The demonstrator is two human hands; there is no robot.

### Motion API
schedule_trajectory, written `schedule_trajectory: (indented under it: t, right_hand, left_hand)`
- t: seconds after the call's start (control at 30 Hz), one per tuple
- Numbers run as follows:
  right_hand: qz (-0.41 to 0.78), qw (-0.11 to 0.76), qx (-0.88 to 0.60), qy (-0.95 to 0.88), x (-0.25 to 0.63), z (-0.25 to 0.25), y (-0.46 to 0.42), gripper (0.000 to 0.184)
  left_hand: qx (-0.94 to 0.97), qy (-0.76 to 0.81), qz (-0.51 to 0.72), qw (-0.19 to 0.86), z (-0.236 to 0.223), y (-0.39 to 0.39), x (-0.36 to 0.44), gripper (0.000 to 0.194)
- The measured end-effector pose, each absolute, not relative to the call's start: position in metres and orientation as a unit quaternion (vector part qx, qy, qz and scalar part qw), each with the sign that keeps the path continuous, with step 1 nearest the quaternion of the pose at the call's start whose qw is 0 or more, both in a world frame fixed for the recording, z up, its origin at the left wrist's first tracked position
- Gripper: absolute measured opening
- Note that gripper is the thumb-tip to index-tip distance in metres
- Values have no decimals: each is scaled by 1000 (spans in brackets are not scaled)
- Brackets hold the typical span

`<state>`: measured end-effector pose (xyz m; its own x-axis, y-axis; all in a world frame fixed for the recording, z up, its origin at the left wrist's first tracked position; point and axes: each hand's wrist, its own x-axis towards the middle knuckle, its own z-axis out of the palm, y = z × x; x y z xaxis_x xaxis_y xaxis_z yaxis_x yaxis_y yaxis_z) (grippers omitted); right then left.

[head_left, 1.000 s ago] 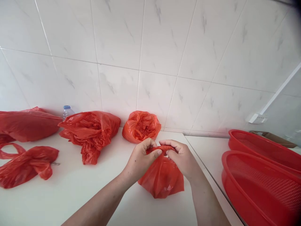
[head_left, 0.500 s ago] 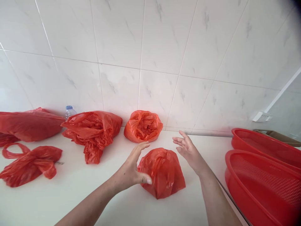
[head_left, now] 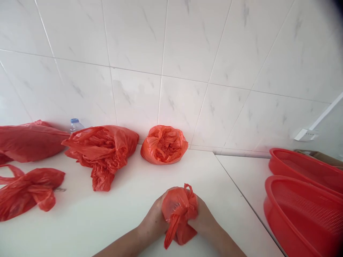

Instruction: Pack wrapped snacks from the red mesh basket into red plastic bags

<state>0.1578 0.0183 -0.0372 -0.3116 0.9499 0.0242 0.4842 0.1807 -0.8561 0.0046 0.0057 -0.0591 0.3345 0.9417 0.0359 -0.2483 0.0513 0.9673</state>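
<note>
From where I stand, the person has a small knotted plastic bag [head_left: 183, 223], red and thin, nearer to them than the open round bag [head_left: 150, 151] that sits by the tiled wall, and slightly to its right. The left hand [head_left: 155, 217] and the right hand [head_left: 205, 216] cup it from either side, palms turned inward and fingers curved around its far side, so both have hold of it; the fingertips are hidden, and I can't tell how hard they press. Nor can I tell whether the bag rests on the table [head_left: 123, 217] or is lifted just off it. It looks light and soft to me, with film that would slide and crease under the fingers and might tear if pinched with a nail. I'd cradle the full sides, as here, or take it by the knot, where a loop sticks up and a twisted tail hangs toward the person. What's inside doesn't show. Left of the open round bag lies a heaped red bag [head_left: 107, 150]; well to its right stand perforated red baskets [head_left: 274, 203].
</note>
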Motion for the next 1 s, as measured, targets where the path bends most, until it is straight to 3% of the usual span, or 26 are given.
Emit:
schedule_trajectory:
  t: [0.13,0.33,0.4,0.47,0.53,0.6,0.73,0.83,1.0]
  right_hand:
    - [370,351,-548,-663,157,-68,20,14]
    - [382,368,-546,-648,156,-66,18,12]
    - [412,359,-497,-674,162,-56,17,5]
    - [482,341,-421,-689,172,-44,17,18]
    - [563,336,-347,-670,180,-33,16,32]
    - [622,353,-288,-636,185,-24,15,44]
    - [663,397,-263,-578,183,-22,12,61]
    - [661,427,-309,-534,179,-26,12,52]
    - [641,467,-390,-467,182,-32,19,29]
  left_hand:
    - [430,367,461,684,-70,11,0,13]
    - [466,382,485,633,-67,9,-6,11]
    - [560,404,505,517,-66,6,-11,45]
    - [667,409,516,349,-65,3,-17,85]
    - [740,368,525,200,-63,-1,-24,101]
    - [781,314,530,101,-61,-4,-30,95]
    - [834,269,483,-6,-56,-11,-35,60]
    - [874,245,416,-59,-55,-16,-35,47]
    - [896,213,377,-99,-59,-24,-31,44]
